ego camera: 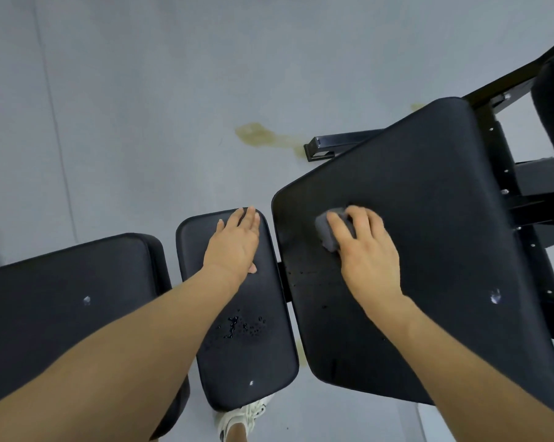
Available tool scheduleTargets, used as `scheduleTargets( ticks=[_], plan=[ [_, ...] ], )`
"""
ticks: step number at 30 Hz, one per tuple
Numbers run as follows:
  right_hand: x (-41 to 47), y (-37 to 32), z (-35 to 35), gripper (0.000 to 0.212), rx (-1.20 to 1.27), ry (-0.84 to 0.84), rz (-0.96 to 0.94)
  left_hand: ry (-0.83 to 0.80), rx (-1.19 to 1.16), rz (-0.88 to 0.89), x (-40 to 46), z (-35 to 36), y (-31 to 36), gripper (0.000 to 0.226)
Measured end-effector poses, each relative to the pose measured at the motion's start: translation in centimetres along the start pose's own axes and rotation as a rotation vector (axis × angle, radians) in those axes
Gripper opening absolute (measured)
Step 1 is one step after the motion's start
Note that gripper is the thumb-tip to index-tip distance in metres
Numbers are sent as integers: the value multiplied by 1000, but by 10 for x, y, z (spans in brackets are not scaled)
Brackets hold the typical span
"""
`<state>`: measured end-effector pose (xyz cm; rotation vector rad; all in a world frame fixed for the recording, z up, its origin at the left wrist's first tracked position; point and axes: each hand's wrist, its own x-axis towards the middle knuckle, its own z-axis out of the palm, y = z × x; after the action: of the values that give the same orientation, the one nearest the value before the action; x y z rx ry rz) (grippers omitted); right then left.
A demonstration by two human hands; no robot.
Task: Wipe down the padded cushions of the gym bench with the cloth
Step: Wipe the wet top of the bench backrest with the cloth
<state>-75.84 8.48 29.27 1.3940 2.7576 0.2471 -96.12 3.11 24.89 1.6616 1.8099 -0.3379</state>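
Three black padded cushions run left to right: a left cushion (68, 282), a narrow middle cushion (250, 362) and a large right cushion (429, 218). My right hand (365, 247) presses a bunched grey cloth (331, 231) onto the large cushion near its left edge, with fingers curled over the cloth. My left hand (234, 244) rests flat, fingers straight, on the far end of the middle cushion. Water droplets (242, 325) sit on the middle cushion below my left wrist. A few small drops dot the large cushion beside my right hand.
The black metal bench frame (333, 145) juts out behind the large cushion, and another black pad (553, 100) shows at the far right. Yellowish stains (256, 134) mark the grey floor. My white shoe (240, 419) stands under the middle cushion.
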Motion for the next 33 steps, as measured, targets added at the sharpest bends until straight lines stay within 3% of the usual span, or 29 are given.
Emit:
scheduleTargets(
  ticks=[3, 11, 18, 22, 26, 33],
  plan=[
    [-17, 8, 0, 57, -9, -35, -50, 10, -17, 1, 0, 1, 0, 96],
    [71, 3, 5, 49, -52, 70, -7, 29, -32, 19, -1, 3, -2, 94],
    [-36, 6, 3, 54, -18, 1, -65, 145, 2, 78, -11, 11, 2, 85],
    [7, 14, -2, 52, -50, 27, -36, 149, 61, 168, -34, 29, 7, 83],
    [58, 8, 0, 42, -38, 114, 45, 101, 44, 128, -50, 47, 5, 91],
    [-51, -6, 14, 54, 68, 41, -100, 15, -31, 40, -47, 50, 11, 96]
  ],
)
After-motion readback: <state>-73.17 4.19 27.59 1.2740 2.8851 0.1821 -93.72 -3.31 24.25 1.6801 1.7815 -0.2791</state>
